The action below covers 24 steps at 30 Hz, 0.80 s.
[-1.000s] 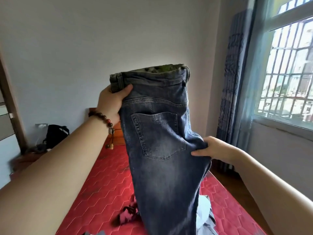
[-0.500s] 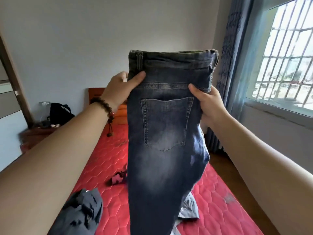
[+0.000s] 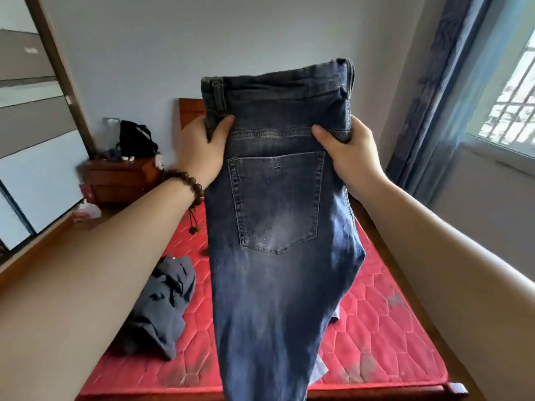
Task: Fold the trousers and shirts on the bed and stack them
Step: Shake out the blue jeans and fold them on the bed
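Note:
I hold a pair of dark blue jeans (image 3: 278, 256) upright in the air above the red mattress (image 3: 382, 337), folded lengthwise with a back pocket facing me. My left hand (image 3: 202, 151), with a bead bracelet at the wrist, grips the left edge just under the waistband. On the opposite edge, my right hand (image 3: 347, 157) grips at the same height. The legs hang down past the bottom of the view. A crumpled dark grey garment (image 3: 165, 308) lies on the mattress at the left. A light blue cloth (image 3: 320, 369) peeks out behind the jeans.
A wooden nightstand (image 3: 121, 180) with a black bag (image 3: 136, 140) stands left of the wooden headboard (image 3: 191, 111). A sliding wardrobe door (image 3: 31, 131) fills the left wall. Blue curtains (image 3: 434, 91) and a window (image 3: 509, 111) are on the right. A pink plastic bag (image 3: 86, 211) lies on the floor.
My right hand went up from the jeans' seat to the waistband edge. The view tilted down, so more of the mattress and the grey garment show.

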Each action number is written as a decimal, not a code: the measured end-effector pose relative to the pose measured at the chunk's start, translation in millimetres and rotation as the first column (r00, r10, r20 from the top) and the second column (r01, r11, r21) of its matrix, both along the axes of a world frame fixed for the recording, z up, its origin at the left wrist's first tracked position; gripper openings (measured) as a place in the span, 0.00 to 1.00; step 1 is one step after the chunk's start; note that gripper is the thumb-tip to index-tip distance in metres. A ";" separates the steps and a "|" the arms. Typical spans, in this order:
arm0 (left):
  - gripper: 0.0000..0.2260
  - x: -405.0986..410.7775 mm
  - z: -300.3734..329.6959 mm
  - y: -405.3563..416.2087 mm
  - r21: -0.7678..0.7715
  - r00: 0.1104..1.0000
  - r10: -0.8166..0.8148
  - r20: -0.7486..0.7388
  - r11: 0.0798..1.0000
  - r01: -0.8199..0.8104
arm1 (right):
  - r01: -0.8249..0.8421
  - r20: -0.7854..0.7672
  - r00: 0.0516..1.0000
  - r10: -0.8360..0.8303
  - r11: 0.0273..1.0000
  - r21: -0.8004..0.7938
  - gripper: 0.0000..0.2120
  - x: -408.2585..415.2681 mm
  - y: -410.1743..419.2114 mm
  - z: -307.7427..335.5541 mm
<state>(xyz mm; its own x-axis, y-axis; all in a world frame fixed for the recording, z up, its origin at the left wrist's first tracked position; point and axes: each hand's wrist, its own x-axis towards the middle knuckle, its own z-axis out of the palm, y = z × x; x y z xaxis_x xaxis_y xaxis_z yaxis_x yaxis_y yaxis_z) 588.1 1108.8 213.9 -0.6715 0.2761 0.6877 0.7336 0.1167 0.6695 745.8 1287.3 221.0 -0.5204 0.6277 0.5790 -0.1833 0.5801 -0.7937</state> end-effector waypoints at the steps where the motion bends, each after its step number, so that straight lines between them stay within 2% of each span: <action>1: 0.14 -8.7 -8.1 -0.2 -0.022 1.000 -0.010 0.015 1.000 0.010 | -0.004 0.028 1.000 0.004 1.000 -0.016 0.09 -9.8 2.6 -10.1; 3: 0.12 -31.7 -31.2 -0.5 -0.094 0.999 -0.004 0.039 0.996 0.007 | -0.006 0.093 0.996 0.009 0.999 -0.038 0.07 -33.5 8.3 -35.6; 8: 0.18 -105.5 -115.7 2.3 -0.205 0.981 0.052 0.185 0.979 -0.013 | -0.043 0.259 0.963 0.069 0.994 -0.104 0.10 -109.3 22.8 -119.9; 13: 0.14 -196.3 -205.5 15.3 -0.287 0.948 0.107 0.301 0.958 -0.017 | -0.028 0.378 0.923 0.075 0.991 -0.128 0.11 -206.5 33.5 -203.2; 17: 0.14 -265.3 -270.3 32.3 -0.412 0.905 0.183 0.383 0.911 -0.010 | 0.022 0.467 0.884 0.030 0.994 -0.106 0.14 -278.8 46.5 -260.4; 21: 0.15 -317.3 -323.9 52.2 -0.496 0.871 0.242 0.428 0.868 0.003 | 0.041 0.499 0.866 0.045 0.986 -0.160 0.14 -332.7 61.5 -311.7; 24: 0.17 -341.0 -357.1 68.1 -0.552 0.861 0.339 0.379 0.830 -0.083 | 0.064 0.507 0.861 0.029 0.984 -0.165 0.14 -361.9 75.6 -345.9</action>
<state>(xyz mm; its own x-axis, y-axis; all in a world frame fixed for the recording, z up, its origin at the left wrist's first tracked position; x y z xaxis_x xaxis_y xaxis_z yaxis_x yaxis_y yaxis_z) 247.2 1176.9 -143.2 -0.9461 0.3070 0.1035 0.2862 0.6423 0.7110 383.9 1362.9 -124.9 -0.6999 0.7037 0.1223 0.2790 0.4269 -0.8602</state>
